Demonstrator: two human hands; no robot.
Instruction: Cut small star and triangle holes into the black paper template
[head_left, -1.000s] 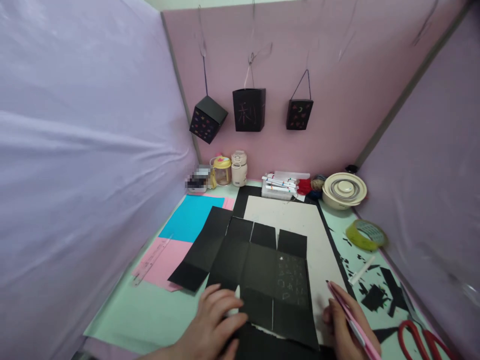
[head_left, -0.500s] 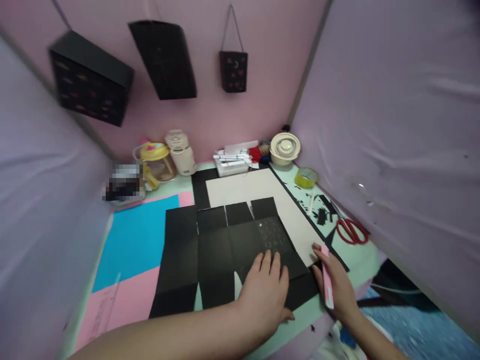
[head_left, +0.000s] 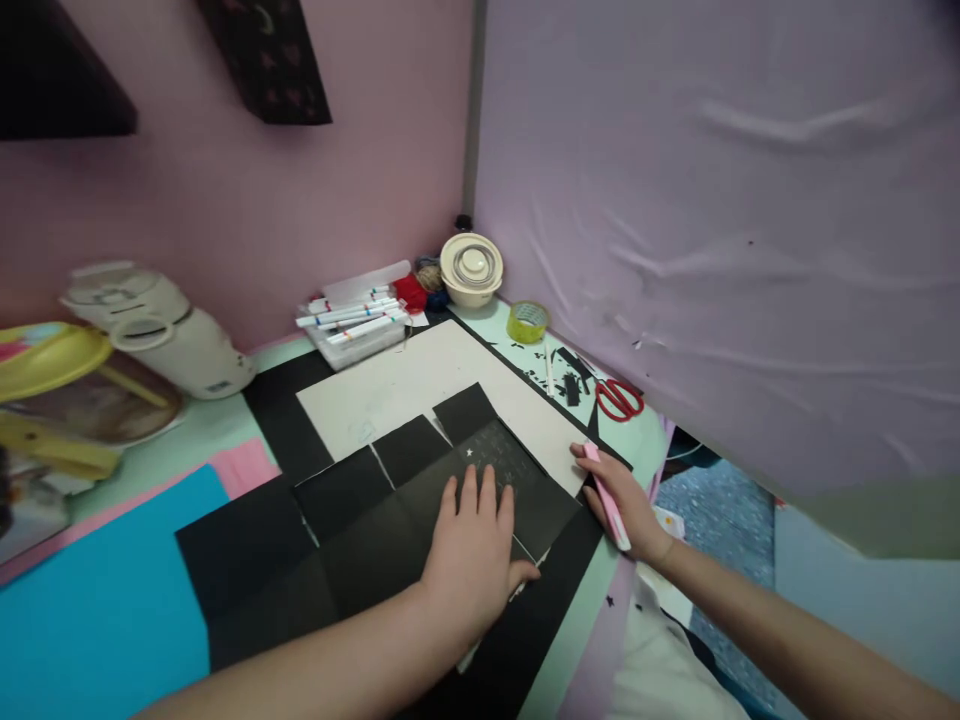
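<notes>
My left hand (head_left: 474, 552) lies flat with fingers spread on a slit and creased sheet of black card (head_left: 375, 545). Just beyond its fingertips, one panel carries faint drawn shapes and a small star-shaped cut-out (head_left: 470, 453). Beneath the card are a white board (head_left: 397, 390) and a larger black sheet (head_left: 281, 395). At the table's right edge, my right hand (head_left: 636, 512) is closed round a slim pink cutter knife (head_left: 609, 505), held beside the card's right corner. Whether its blade is out cannot be made out.
Red-handled scissors (head_left: 619, 400), black paper scraps (head_left: 571, 388) and a yellow-green tape roll (head_left: 528, 322) lie at the right. Behind stand a marker tray (head_left: 364, 335), a cream lidded bowl (head_left: 471, 268) and a white appliance (head_left: 161, 335). Blue paper (head_left: 105, 590) lies left; dark boxes (head_left: 270, 60) hang above.
My view has swung right, so the table's things appear further left. Both hands remain in much the same places, the left on the card and the right holding the cutter knife.
</notes>
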